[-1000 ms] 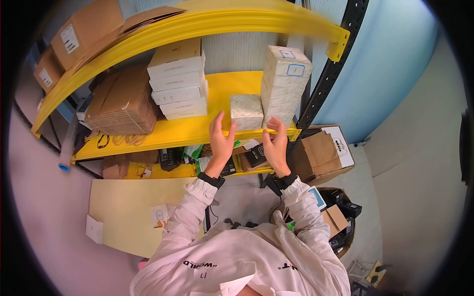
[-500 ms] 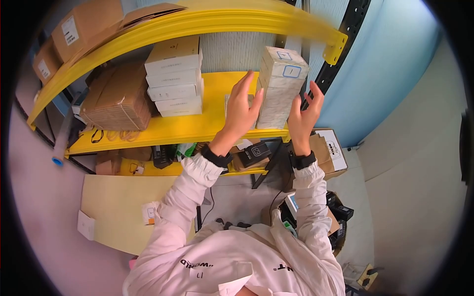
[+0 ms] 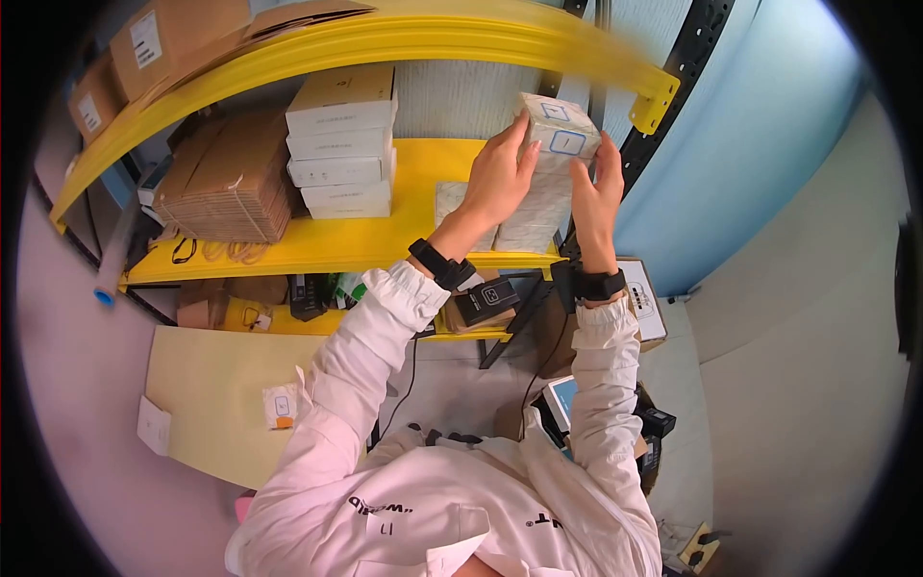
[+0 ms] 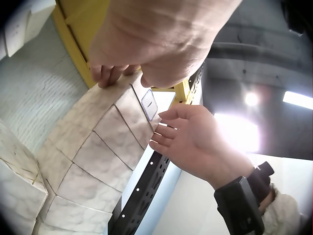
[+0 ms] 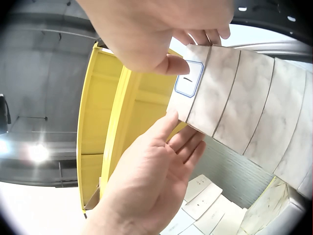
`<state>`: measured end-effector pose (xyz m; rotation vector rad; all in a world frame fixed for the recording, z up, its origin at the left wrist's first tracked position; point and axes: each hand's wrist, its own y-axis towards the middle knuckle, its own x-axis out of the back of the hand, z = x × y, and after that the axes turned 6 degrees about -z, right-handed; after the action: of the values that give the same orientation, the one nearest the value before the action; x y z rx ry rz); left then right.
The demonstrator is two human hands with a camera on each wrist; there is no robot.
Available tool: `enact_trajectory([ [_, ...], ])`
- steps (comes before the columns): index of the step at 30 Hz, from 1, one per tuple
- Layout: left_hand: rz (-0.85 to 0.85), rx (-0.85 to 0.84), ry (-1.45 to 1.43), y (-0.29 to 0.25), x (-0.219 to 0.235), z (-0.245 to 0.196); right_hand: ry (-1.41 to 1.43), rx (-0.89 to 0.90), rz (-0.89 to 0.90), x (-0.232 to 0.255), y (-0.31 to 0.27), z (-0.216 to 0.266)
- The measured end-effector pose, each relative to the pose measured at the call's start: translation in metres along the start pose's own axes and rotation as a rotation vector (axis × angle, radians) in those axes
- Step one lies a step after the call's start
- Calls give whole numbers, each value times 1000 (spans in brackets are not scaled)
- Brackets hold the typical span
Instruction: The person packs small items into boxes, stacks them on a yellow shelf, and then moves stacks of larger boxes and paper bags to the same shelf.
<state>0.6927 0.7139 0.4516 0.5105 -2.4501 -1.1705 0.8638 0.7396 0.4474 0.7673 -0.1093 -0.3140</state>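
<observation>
A tall stack of marble-patterned boxes [image 3: 535, 213] stands at the right end of the yellow shelf. Its top box [image 3: 567, 125] carries blue-framed labels on two faces. My left hand [image 3: 497, 181] holds this box from the left, its thumb by the front face and its fingers along the side. From the right my right hand [image 3: 598, 200] holds the same box; in the right wrist view its thumb [image 5: 173, 65] lies at the labelled face. The left wrist view shows the boxes [image 4: 98, 154] below in one column. A lower marble-patterned box [image 3: 450, 199] is partly hidden behind my left forearm.
White boxes [image 3: 341, 144] are piled left of the stack, beside bundled flat cardboard [image 3: 226, 192]. A black perforated post [image 3: 663, 115] rises close to my right hand. Overhead runs a yellow beam [image 3: 433, 38]. Below left is a pale table [image 3: 212, 385].
Both hands have risen from the shelf's front edge to the top of the tall stack, passing either side of it, and have closed in on the top box.
</observation>
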Motion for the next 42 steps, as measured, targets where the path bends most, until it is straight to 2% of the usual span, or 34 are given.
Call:
enact_trajectory([
  [3, 8, 10, -5, -1, 0, 1, -41, 44, 16, 2, 0, 1],
  [7, -61, -44, -51, -2, 4, 0, -66, 117, 15, 0, -5, 2],
  [11, -131, -63, -52, -3, 16, -4, -44, 142, 4, -5, -14, 28],
  [16, -198, -44, -33, -16, 50, -8, -132, 341, 53, -17, -37, 61],
  [22, -279, 49, -10, -54, 90, -1, -14, 276, 180, -37, -79, 71],
  [25, -310, 110, 10, -82, 98, 14, -21, 180, 290, -42, -105, 59],
  [29, -276, 208, 46, -113, 99, 38, -8, 49, 353, -48, -134, 31],
  [34, -258, 246, 67, -136, 87, 65, -26, -27, 357, -52, -157, -2],
  [42, -227, 250, 57, -140, 75, 71, 56, -151, 292, -55, -164, -19],
])
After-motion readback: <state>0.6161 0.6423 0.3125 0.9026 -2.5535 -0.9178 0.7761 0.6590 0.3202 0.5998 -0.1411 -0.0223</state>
